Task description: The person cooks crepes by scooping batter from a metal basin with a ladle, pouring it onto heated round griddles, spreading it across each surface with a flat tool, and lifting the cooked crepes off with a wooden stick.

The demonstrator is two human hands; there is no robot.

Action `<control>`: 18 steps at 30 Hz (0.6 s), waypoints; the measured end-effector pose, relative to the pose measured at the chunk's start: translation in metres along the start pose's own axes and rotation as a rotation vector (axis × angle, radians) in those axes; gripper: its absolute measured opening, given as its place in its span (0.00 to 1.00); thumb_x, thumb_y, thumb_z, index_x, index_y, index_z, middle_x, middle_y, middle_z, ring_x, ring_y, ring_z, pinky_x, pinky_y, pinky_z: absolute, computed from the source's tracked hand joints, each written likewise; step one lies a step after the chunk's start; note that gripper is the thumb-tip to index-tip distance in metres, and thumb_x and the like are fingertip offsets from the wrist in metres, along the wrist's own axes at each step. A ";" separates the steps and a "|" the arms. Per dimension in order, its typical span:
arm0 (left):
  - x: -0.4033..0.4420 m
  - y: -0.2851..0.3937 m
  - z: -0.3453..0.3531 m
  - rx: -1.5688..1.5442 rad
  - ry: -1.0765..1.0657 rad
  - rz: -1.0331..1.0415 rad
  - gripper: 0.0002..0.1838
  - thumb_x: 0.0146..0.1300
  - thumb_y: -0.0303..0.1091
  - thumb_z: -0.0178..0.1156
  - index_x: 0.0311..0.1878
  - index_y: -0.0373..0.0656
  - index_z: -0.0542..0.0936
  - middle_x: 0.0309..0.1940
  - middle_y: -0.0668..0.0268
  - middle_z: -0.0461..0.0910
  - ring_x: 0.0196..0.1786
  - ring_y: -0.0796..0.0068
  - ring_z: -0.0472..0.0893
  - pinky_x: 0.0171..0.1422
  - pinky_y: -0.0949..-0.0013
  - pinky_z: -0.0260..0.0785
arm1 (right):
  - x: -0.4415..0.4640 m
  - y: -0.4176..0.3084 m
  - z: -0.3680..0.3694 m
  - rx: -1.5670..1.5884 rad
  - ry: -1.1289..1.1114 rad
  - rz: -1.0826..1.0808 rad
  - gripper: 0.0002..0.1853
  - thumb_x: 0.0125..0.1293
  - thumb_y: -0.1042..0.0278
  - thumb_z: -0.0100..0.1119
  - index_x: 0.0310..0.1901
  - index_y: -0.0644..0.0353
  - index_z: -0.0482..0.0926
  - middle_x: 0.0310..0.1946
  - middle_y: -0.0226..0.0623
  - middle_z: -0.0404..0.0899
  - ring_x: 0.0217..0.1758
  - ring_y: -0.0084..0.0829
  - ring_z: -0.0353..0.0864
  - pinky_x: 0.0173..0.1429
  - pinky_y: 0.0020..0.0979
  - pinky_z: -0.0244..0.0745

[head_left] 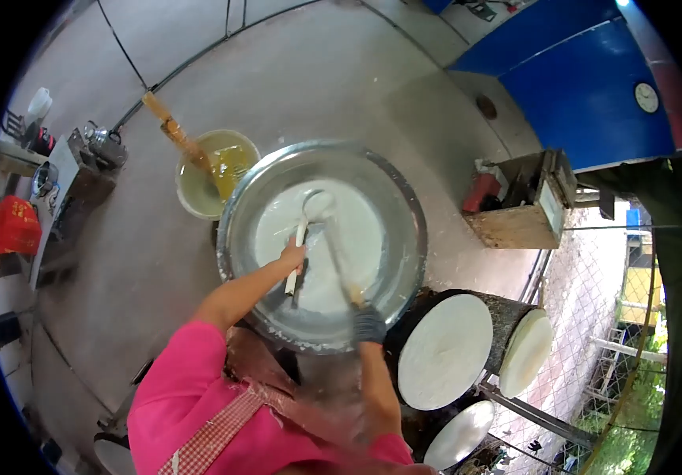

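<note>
A wide metal basin (pixel 406 237) holds white liquid (pixel 273 229). My left hand (pixel 293 255), bare, is wrapped round the pale handle of a ladle (pixel 301 231) whose round bowl is over the liquid in the upper middle of the basin. My right hand (pixel 368 323), in a dark glove, grips the yellowish handle of a long, thin grey tool (pixel 339 257) at the basin's near right edge. Motion smears this tool, so its exact kind is unclear. Its far end reaches close to the ladle bowl. White residue marks the basin's near rim.
A bucket (pixel 190 202) with a wooden-handled tool (pixel 176 133) and something yellow stands left of the basin. Drums with round pale lids (pixel 445 352) stand at the near right. A wooden box (pixel 515 226) lies farther right, and a bench (pixel 60 198) stands at left.
</note>
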State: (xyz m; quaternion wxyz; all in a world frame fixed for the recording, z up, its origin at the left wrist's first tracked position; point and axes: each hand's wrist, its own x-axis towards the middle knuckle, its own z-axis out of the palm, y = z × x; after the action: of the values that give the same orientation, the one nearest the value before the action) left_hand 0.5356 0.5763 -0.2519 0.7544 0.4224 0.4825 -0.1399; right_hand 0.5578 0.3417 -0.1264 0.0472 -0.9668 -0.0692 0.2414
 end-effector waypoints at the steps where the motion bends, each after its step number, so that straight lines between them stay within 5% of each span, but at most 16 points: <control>1: 0.010 0.000 0.005 -0.051 -0.074 -0.097 0.19 0.57 0.33 0.45 0.53 0.47 0.59 0.18 0.60 0.67 0.06 0.70 0.62 0.08 0.65 0.56 | -0.006 -0.004 0.011 -0.023 0.019 -0.030 0.20 0.56 0.48 0.44 0.38 0.57 0.73 0.30 0.48 0.76 0.36 0.48 0.75 0.41 0.41 0.68; 3: 0.027 -0.003 0.006 -0.338 -0.308 -0.309 0.16 0.58 0.35 0.45 0.49 0.45 0.63 0.18 0.60 0.66 0.06 0.70 0.61 0.08 0.64 0.55 | -0.022 -0.010 0.009 0.009 0.008 -0.026 0.21 0.57 0.47 0.45 0.39 0.58 0.74 0.31 0.48 0.76 0.36 0.47 0.75 0.41 0.41 0.68; 4: 0.009 0.003 0.008 -0.435 -0.404 -0.404 0.09 0.58 0.40 0.47 0.36 0.47 0.63 0.12 0.67 0.59 0.06 0.78 0.57 0.07 0.72 0.49 | -0.033 0.000 0.009 0.045 0.040 -0.045 0.21 0.57 0.48 0.45 0.40 0.58 0.74 0.32 0.48 0.76 0.36 0.47 0.75 0.42 0.40 0.68; 5: -0.009 0.009 0.010 -0.518 -0.496 -0.507 0.14 0.58 0.45 0.49 0.23 0.50 0.62 0.07 0.75 0.52 0.07 0.86 0.52 0.06 0.80 0.42 | -0.044 0.013 0.011 0.086 0.076 -0.068 0.21 0.57 0.48 0.45 0.41 0.58 0.73 0.32 0.49 0.76 0.36 0.46 0.75 0.42 0.40 0.69; 8: -0.125 0.058 0.015 -0.508 -0.744 -0.410 0.09 0.59 0.45 0.49 0.30 0.53 0.68 0.08 0.75 0.53 0.07 0.88 0.52 0.05 0.82 0.41 | -0.091 0.025 -0.036 0.008 0.107 -0.018 0.22 0.57 0.49 0.47 0.44 0.58 0.73 0.33 0.47 0.76 0.36 0.44 0.76 0.41 0.39 0.69; 10: -0.222 0.092 0.026 -0.521 -0.789 -0.285 0.09 0.61 0.45 0.47 0.42 0.58 0.70 0.09 0.76 0.55 0.07 0.89 0.52 0.04 0.83 0.41 | -0.113 0.043 -0.049 0.114 0.554 -0.108 0.20 0.55 0.52 0.52 0.43 0.58 0.73 0.31 0.45 0.77 0.34 0.41 0.77 0.38 0.37 0.70; 12: -0.303 0.121 0.034 -0.374 -0.932 -0.073 0.15 0.61 0.46 0.47 0.52 0.63 0.66 0.10 0.77 0.54 0.07 0.91 0.51 0.05 0.84 0.40 | -0.119 0.051 -0.107 0.349 0.658 -0.265 0.18 0.52 0.56 0.58 0.40 0.58 0.75 0.29 0.42 0.77 0.31 0.37 0.77 0.35 0.33 0.71; 14: -0.402 0.154 0.049 -0.202 -0.936 0.223 0.15 0.61 0.47 0.46 0.52 0.65 0.65 0.10 0.78 0.52 0.07 0.92 0.49 0.05 0.85 0.39 | -0.126 0.055 -0.172 0.356 0.959 -0.414 0.16 0.50 0.58 0.60 0.38 0.59 0.77 0.28 0.40 0.78 0.29 0.33 0.77 0.34 0.29 0.71; 18: -0.501 0.196 0.059 0.025 -0.773 0.674 0.14 0.61 0.45 0.45 0.51 0.63 0.62 0.11 0.77 0.51 0.08 0.89 0.50 0.06 0.84 0.41 | -0.164 0.050 -0.281 0.637 1.115 -0.564 0.14 0.51 0.66 0.60 0.40 0.61 0.77 0.27 0.40 0.78 0.27 0.29 0.77 0.35 0.26 0.71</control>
State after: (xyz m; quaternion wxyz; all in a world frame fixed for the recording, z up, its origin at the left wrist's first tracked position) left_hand 0.4450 0.5505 0.2810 0.8757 0.4811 0.0034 -0.0405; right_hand 0.5525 0.2507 0.1899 0.4174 -0.8307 -0.2089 -0.3034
